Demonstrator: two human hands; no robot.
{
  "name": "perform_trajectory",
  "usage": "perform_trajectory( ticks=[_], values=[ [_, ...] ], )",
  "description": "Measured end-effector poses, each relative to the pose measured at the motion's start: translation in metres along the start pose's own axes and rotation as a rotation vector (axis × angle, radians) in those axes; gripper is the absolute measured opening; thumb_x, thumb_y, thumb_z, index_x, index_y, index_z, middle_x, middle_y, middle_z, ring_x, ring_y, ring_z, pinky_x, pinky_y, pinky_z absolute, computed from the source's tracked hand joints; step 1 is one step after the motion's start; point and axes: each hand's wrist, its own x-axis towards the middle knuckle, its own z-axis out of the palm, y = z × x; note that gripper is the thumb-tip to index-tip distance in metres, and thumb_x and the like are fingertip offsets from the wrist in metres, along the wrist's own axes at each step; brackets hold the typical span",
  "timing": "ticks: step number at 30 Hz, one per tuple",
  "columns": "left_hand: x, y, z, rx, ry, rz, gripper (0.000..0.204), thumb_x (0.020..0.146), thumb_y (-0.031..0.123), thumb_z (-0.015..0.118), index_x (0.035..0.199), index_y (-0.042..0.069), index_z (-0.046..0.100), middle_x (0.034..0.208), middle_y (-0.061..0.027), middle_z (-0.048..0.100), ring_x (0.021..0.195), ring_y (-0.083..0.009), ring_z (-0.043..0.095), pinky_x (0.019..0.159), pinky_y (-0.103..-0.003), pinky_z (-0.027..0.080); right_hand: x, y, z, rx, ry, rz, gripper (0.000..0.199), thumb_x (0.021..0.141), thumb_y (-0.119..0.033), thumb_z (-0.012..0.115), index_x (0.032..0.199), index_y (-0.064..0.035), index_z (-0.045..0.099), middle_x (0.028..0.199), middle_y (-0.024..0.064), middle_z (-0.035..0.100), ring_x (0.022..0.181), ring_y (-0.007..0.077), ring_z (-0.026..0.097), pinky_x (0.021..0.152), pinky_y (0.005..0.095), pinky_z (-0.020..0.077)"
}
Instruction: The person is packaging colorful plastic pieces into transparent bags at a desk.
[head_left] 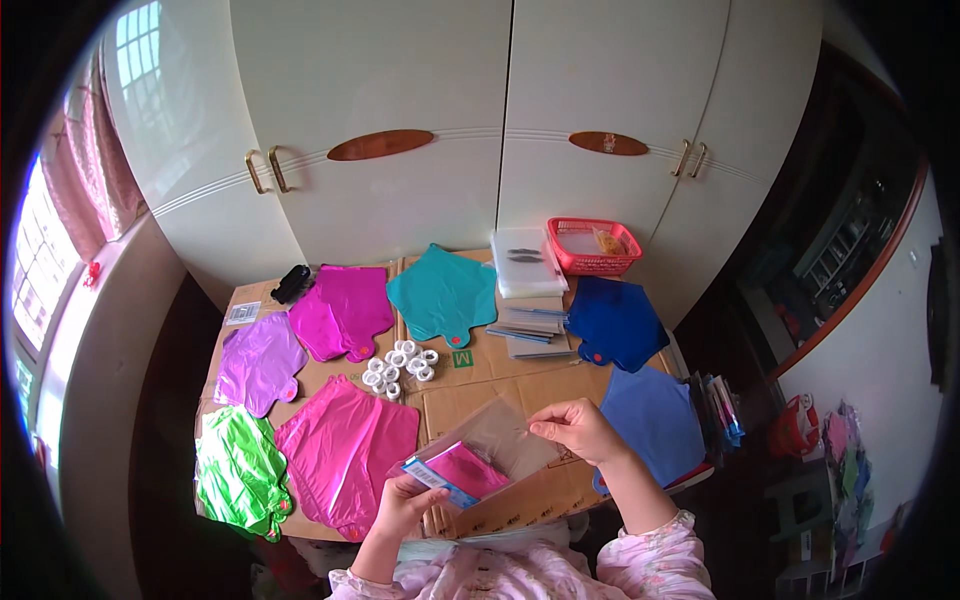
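A clear plastic bag (pixel 520 432) spans the space between my two hands, over the front of the cardboard-covered table. Inside it lie a folded pink foil piece (pixel 466 470) and a blue-and-white card (pixel 445 486). My left hand (pixel 405 505) is closed on the lower left end of the bag, thumb over the card. At the bag's upper right edge, my right hand (pixel 585 430) pinches the film between thumb and fingers. Left of the bag is a pile of flat pink star-shaped foil balloons (pixel 345 450); right of my right hand is a light blue pile (pixel 655 420).
Green (pixel 238 470), lilac (pixel 258 360), magenta (pixel 343 308), teal (pixel 443 290) and dark blue (pixel 617 318) foil piles ring the table. Small white rolls (pixel 395 368) sit mid-table. Behind are cards (pixel 535 325), clear bags (pixel 525 262) and a red basket (pixel 594 262) near the cabinet (pixel 400 80).
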Motion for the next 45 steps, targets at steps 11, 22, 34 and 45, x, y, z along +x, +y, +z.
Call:
perform_trajectory(
  ticks=[11, 22, 34, 45],
  values=[
    [-0.002, -0.002, 0.003, -0.016, -0.009, 0.003, 0.015, 0.082, -0.001, 0.067, 0.097, -0.002, 0.067, 0.090, -0.0043, 0.068, 0.082, -0.0098, 0.063, 0.075, -0.025, 0.052, -0.005, -0.003, 0.018, -0.471, 0.297, -0.286, 0.014, 0.078, -0.013, 0.074, 0.081, -0.0014, 0.066, 0.071, 0.0039, 0.067, 0.062, 0.0059, 0.060, 0.057, 0.0220, 0.0482],
    [-0.005, -0.006, 0.004, -0.045, -0.019, 0.018, 0.013, 0.081, -0.001, 0.068, 0.094, -0.001, 0.068, 0.088, -0.0037, 0.068, 0.078, -0.0085, 0.062, 0.071, -0.023, 0.050, -0.011, 0.001, 0.017, -0.497, 0.299, -0.288, 0.008, 0.081, -0.009, 0.070, 0.083, -0.0025, 0.069, 0.074, 0.0055, 0.070, 0.063, 0.0090, 0.064, 0.058, 0.0227, 0.0494],
    [-0.006, -0.004, 0.002, -0.083, -0.004, -0.016, 0.017, 0.080, -0.001, 0.069, 0.096, -0.002, 0.067, 0.089, -0.0056, 0.069, 0.080, -0.0111, 0.064, 0.073, -0.026, 0.052, -0.010, -0.002, 0.011, -0.107, 0.119, -0.110, 0.013, 0.087, -0.009, 0.064, 0.093, 0.0016, 0.068, 0.078, 0.0027, 0.067, 0.071, 0.0059, 0.060, 0.065, 0.0206, 0.0484],
    [-0.007, -0.004, -0.004, -0.117, -0.051, -0.049, 0.021, 0.078, -0.001, 0.070, 0.098, -0.003, 0.067, 0.092, -0.0073, 0.069, 0.083, -0.0132, 0.064, 0.077, -0.028, 0.052, -0.008, -0.008, -0.002, 0.069, -0.046, 0.071, 0.019, 0.085, -0.003, 0.065, 0.103, 0.0036, 0.065, 0.088, 0.0058, 0.068, 0.078, 0.0078, 0.062, 0.070, 0.0204, 0.0497]
  ],
)
